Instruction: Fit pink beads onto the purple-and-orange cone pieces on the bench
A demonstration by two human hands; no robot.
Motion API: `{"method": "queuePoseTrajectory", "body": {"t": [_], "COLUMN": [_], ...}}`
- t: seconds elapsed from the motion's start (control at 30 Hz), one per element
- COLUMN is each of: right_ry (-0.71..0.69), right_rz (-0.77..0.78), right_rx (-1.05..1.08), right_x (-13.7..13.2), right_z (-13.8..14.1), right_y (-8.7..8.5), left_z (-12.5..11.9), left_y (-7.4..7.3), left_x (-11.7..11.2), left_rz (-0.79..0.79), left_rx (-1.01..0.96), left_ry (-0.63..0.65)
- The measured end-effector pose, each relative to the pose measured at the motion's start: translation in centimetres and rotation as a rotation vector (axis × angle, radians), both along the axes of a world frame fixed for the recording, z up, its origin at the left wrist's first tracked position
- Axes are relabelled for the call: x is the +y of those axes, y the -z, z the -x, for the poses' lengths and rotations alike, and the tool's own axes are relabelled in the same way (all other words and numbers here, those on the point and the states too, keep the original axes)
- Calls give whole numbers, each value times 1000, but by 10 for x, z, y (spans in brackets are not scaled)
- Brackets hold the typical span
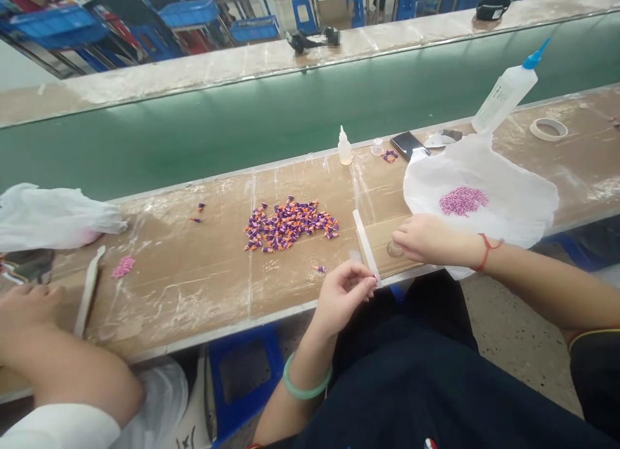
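The left hand [345,291], thumb and forefinger pinched, holds a tiny dark piece [374,278] beside the lower end of a white strip [366,243]. The right hand [429,240], fingers bunched, touches a small round dish [393,249] on cardboard [380,238] (its grip cannot be told). Farther right, a blue-tipped bottle [504,99] bears illegible print.

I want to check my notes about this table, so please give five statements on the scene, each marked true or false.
1. The left hand is at the near end of a white strip. True.
2. Its arm wears a black watch. False: it wears a green bangle.
3. The large bottle has a blue tip. True.
4. Purple-and-orange pieces lie in a pile on the table. True.
5. They lie right of the large bottle. False: they lie left of it.
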State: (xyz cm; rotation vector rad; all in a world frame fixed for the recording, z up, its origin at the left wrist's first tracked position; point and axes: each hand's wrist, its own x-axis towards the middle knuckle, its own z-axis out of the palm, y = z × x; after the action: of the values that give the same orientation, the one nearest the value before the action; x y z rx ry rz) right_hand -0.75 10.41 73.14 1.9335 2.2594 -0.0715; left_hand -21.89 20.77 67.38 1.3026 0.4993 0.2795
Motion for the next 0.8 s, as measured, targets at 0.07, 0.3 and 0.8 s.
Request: {"method": "queuePoseTrajectory", "body": {"t": [0.07, 0.3, 0.8], "right_ry": [-2, -6, 352], "right_rz": [18, -26, -203], "right_rx": [-15, 5, 1266], "right_x": [1, 0, -38], "right_z": [2, 2, 40], "right_y": [1, 6, -40], "left_z": [-1, -2, -20], "left_y": [2, 2, -48], "left_x": [1, 1, -22], "left_rz": [-4, 81, 67], "left_rx": [-9, -32, -456], "left_ry": [-10, -79, -118]}}
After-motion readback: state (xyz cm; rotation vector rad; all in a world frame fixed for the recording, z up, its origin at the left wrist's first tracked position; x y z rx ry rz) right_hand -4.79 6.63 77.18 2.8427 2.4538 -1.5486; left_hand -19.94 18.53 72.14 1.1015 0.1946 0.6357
